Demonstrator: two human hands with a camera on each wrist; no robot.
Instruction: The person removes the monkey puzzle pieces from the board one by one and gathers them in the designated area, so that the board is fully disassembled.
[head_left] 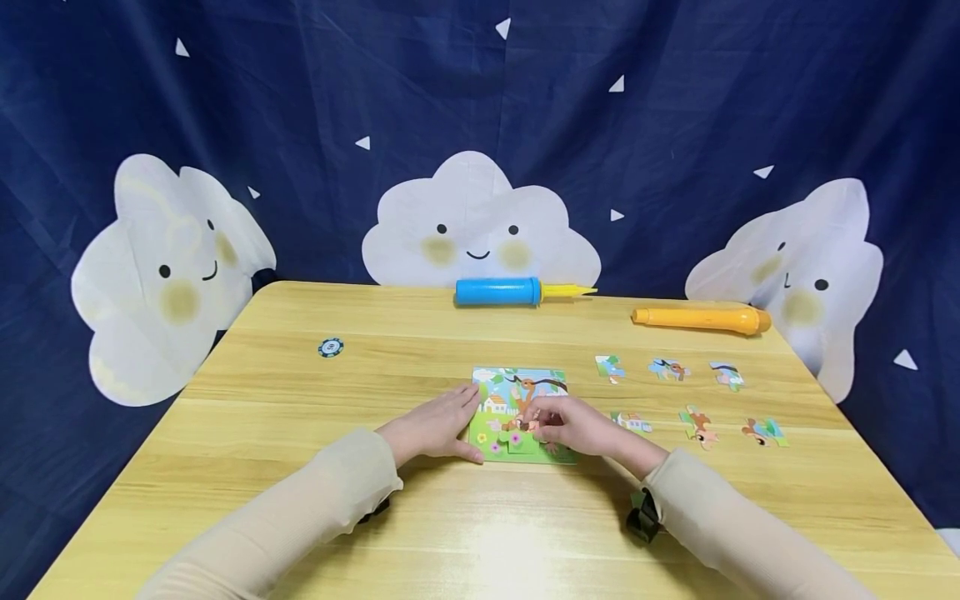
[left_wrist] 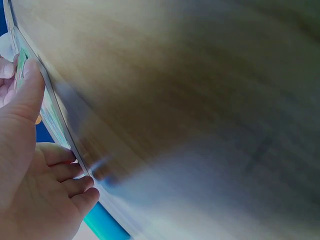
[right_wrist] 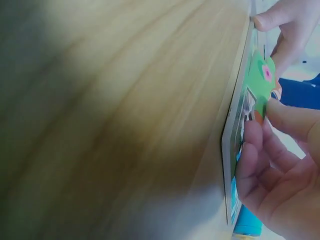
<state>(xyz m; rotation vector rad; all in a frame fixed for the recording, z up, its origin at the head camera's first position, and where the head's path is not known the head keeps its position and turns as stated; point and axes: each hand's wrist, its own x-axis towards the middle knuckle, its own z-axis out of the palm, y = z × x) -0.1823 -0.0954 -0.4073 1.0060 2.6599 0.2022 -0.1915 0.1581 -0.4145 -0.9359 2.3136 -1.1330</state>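
Observation:
A flat picture puzzle board [head_left: 495, 456] with a house, flowers and a brown animal lies on the table. My right hand [head_left: 576, 426] pinches a green puzzle piece [right_wrist: 261, 82] with a pink flower between thumb and fingers, close over the board's lower middle. At the board's left edge rests my left hand [head_left: 438, 423], fingers extended along it and thumb at the lower left corner. In the left wrist view, the fingertips [left_wrist: 86, 192] meet the board's edge. Right of the board lie several loose puzzle pieces, among them a brown one [head_left: 700, 427] and a house piece [head_left: 632, 422].
A blue hand pump [head_left: 497, 292] with a yellow nozzle lies along the table's back edge. Back right is an orange tapered stick [head_left: 701, 319]. A round poker chip [head_left: 331, 347] sits at the left. Behind the table [head_left: 262, 417] hangs a dark blue curtain [head_left: 450, 75] with clouds.

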